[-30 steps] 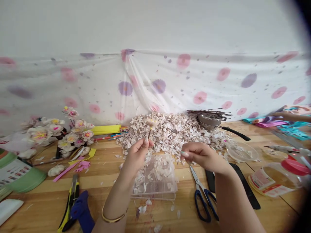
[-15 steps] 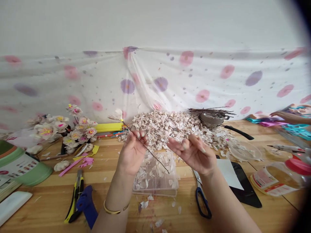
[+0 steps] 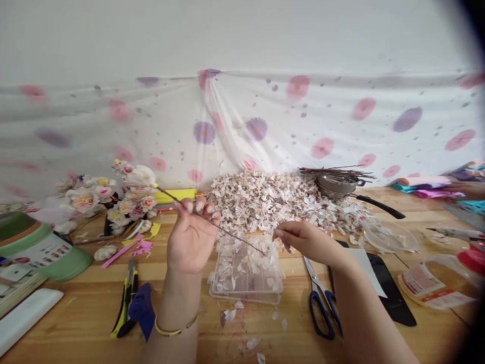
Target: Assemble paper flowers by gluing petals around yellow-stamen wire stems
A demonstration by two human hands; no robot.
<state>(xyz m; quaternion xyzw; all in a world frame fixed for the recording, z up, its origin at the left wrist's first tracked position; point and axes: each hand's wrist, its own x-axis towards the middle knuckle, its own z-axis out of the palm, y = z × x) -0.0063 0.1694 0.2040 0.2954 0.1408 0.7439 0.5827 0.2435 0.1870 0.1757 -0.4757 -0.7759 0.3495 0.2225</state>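
Note:
My left hand (image 3: 195, 237) is closed round a thin brown twig (image 3: 242, 239), which slants down to the right above the plastic box. At the twig's upper left end is a white petal flower head (image 3: 140, 175) with a bit of yellow at its base. My right hand (image 3: 303, 240) is lowered over the box's right edge, its fingers bent together. Whether a petal is between those fingertips is hidden. Below lies a clear compartment box (image 3: 242, 293) with pale petals (image 3: 252, 260) on it. Behind both hands rises a large heap of dried petals (image 3: 257, 197).
At left stand finished flowers (image 3: 131, 202), a utility knife (image 3: 127, 298), blue tape (image 3: 142, 308) and a green container (image 3: 64, 258). To the right are scissors (image 3: 320, 313), a strainer (image 3: 337, 184) bearing twigs, a glue jar (image 3: 428, 278) and another person's hand (image 3: 470, 190).
My left hand has moved left and turned palm up with the twig, whose flower head swung left. My right hand has come down toward the box, its fingers drawing together.

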